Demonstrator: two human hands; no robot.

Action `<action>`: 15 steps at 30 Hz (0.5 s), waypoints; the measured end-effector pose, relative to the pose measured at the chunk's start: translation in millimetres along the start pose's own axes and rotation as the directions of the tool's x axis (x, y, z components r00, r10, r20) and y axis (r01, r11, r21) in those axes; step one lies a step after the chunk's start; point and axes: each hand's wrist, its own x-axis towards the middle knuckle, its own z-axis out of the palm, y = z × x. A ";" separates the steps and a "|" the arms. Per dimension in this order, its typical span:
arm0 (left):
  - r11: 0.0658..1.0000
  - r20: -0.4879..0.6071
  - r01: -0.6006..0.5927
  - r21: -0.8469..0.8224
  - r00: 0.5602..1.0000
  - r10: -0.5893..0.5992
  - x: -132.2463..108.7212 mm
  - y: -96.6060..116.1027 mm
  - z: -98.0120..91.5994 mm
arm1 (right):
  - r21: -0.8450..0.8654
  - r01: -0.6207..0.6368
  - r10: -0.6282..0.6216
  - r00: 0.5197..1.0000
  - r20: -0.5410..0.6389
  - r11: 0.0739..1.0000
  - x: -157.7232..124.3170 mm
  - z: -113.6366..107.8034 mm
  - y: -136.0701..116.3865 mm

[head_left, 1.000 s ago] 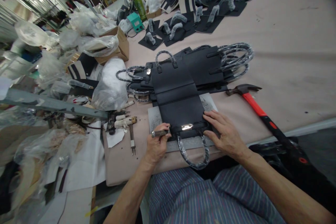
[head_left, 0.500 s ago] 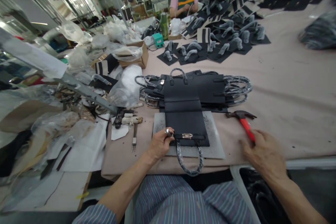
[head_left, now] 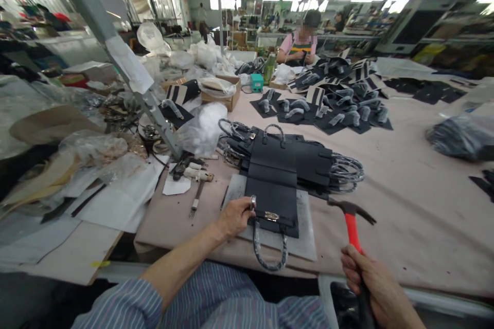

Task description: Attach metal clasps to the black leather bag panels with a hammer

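My right hand (head_left: pixel 365 272) is wrapped around the red and black handle of a claw hammer (head_left: pixel 352 223), whose dark head is raised at the right of the work. At the strap end, my left hand (head_left: pixel 234 217) pinches a short, shiny metal piece, like a small punch (head_left: pixel 253 201); its exact kind is not clear. Beneath it lies a black handbag panel (head_left: pixel 272 193), unfolded flat, with a metal clasp (head_left: pixel 271 216) on its strap. The panel's plastic-wrapped handle (head_left: pixel 270 269) points toward me. A grey slab (head_left: pixel 306 239) lies under the panel's near part.
Behind the panel is a stack of black bag panels (head_left: pixel 314 162). Pliers-like and other hand tools (head_left: pixel 198 193) lie left, beside a slanting metal post (head_left: pixel 156 121). Farther off are wrapped handle pieces (head_left: pixel 343 108), a teal box (head_left: pixel 257 83) and a co-worker (head_left: pixel 299 46).
My right hand, fingers loosely at the hammer handle before, has closed round it and lifted it off the table. The left hand stays at the strap. The view has tilted up.
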 end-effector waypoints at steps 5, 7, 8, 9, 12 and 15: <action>1.000 0.013 -0.015 0.010 1.000 0.015 1.1 4.5 -1.8 | -0.344 0.423 -0.457 0.889 -0.021 0.838 -47.0 38.0 -78.8; 1.000 0.010 -0.016 0.011 1.000 0.015 1.1 4.2 -1.9 | -0.512 0.631 -0.669 0.730 0.139 0.582 -54.6 51.7 -95.6; 1.000 0.010 -0.012 0.010 1.000 0.012 0.8 3.4 -1.9 | -0.557 0.695 -0.710 0.661 0.244 0.455 -55.6 58.1 -98.7; 1.000 0.007 -0.007 0.008 1.000 0.007 0.4 2.3 -1.7 | -0.583 0.733 -0.709 0.615 0.346 0.351 -55.4 63.4 -99.5; 1.000 -0.009 0.008 0.008 1.000 -0.008 -1.6 -0.7 -0.7 | -0.631 0.753 -0.594 0.598 0.538 0.185 -55.1 69.2 -103.5; 1.000 -0.022 -0.005 0.013 1.000 0.005 -2.9 -0.5 0.5 | -0.642 0.749 -0.639 0.576 0.510 0.163 -69.4 64.7 -125.9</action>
